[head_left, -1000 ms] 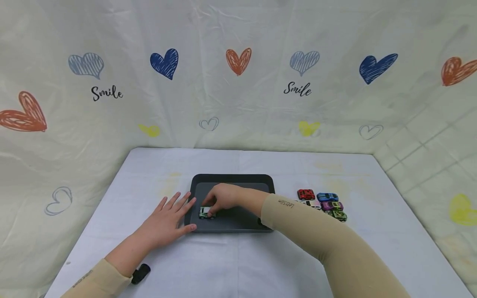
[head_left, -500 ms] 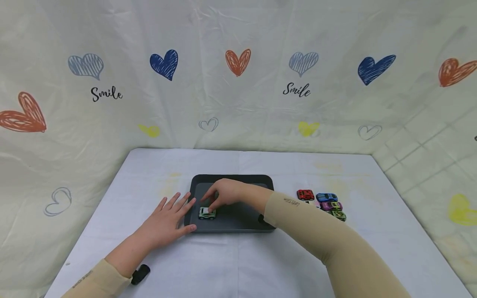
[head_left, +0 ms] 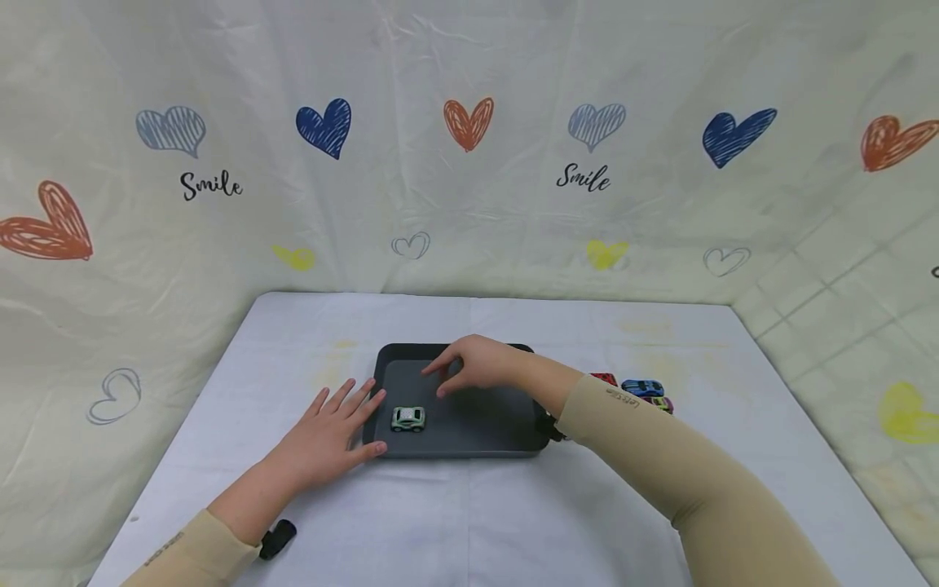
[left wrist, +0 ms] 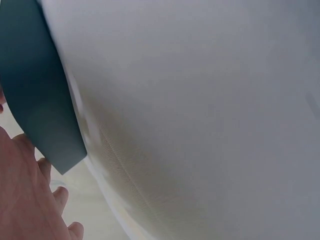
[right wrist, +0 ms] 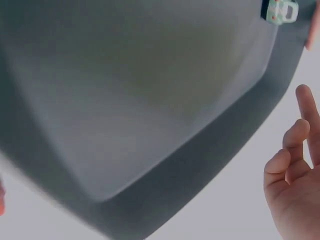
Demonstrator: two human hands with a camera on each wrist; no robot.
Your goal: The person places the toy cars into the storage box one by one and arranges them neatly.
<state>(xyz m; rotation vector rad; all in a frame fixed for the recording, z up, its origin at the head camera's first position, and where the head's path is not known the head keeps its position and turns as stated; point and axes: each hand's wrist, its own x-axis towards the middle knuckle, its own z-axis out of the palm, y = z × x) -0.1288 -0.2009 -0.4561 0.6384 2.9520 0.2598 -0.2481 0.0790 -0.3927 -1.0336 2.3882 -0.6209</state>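
Moved: right hand (head_left: 480, 364) has let go of the small pale green and white toy car (head_left: 407, 419) and drawn back toward the far middle of the dark grey rectangular plastic tray (head_left: 469, 444); a second ago its fingers were pinching the car.
Right hand fingers: loosely curled, holding nothing, hovering over the tray floor, apart from the car.
Toy car: sits alone on the tray floor in the near left part, in the same spot as half a second ago; in the right wrist view it shows at the top edge (right wrist: 280, 11).
Left hand: (head_left: 330, 436) unchanged, lying flat on the white cloth-covered tabletop (head_left: 440, 522) with fingers spread and straight, fingertips touching the tray's left rim, holding nothing.
Tray: same place in the middle of the tabletop; its corner shows in the left wrist view (left wrist: 35, 90).
Other cars: cluster of small toy cars (head_left: 645, 391), red, blue and purple among them, on the tabletop just right of the tray, now partly hidden behind the right forearm's beige sleeve (head_left: 660, 465).
Backdrop: cream cloth with printed hearts (head_left: 469, 122) behind the tabletop.
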